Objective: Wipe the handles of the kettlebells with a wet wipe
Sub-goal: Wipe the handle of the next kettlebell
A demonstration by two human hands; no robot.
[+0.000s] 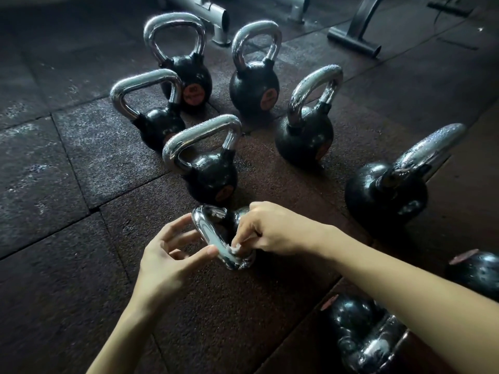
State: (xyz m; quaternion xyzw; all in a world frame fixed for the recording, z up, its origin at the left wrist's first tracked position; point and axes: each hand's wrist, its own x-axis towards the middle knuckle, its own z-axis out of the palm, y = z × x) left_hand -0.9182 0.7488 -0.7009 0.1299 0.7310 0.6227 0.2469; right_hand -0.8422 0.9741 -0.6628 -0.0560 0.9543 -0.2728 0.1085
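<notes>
Two near bells: tipped bell (359, 333) lies on its side under the right forearm; edge bell (478, 271) lies just beyond that forearm, cut off by the right border.
Left hand (172, 255): fingers spread and loosely bent, gripping nothing; the thumb tip touches the handle.
Right hand (270, 230): fingertips pinch the white wipe (239, 248) against the handle's near end.
Small bell (228, 225): on the floor between the hands, its body mostly hidden by the right hand; its chrome handle (210, 236) points toward the camera.
Floor (67, 184): dark speckled rubber tiles.
Middle bell (210, 179): upright, just behind the small bell.
Big bell (386, 195): to the right, well apart, with its speckled handle leaning up and right.
Left bell (159, 128): upright.
Right bell (302, 139): upright.
Far-left bell (186, 76): upright, orange label.
Far-right bell (253, 85): upright, beside it.
Top edge: grey frame (216, 20) and dark foot (353, 39) on the floor.
</notes>
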